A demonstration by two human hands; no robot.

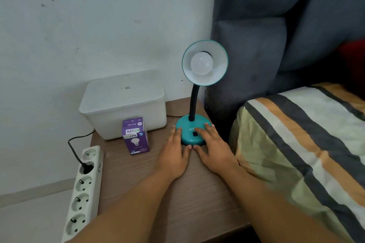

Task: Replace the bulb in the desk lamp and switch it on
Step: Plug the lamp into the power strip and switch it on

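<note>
A teal desk lamp stands on the wooden bedside table (189,199), its round base (187,133) near the far right edge. Its shade (205,63) faces me on a black gooseneck, with an unlit white bulb (201,63) screwed in. A black switch (195,134) sits on the base. My left hand (174,154) lies flat with fingers on the base's left side. My right hand (214,148) rests fingers on the base's right side, beside the switch. A purple bulb box (135,136) stands upright left of the lamp.
A white lidded plastic box (123,104) sits at the back of the table against the wall. A white power strip (85,189) lies along the table's left edge with a black plug (86,167) in it. A striped bed (308,144) and grey headboard (276,25) are at right.
</note>
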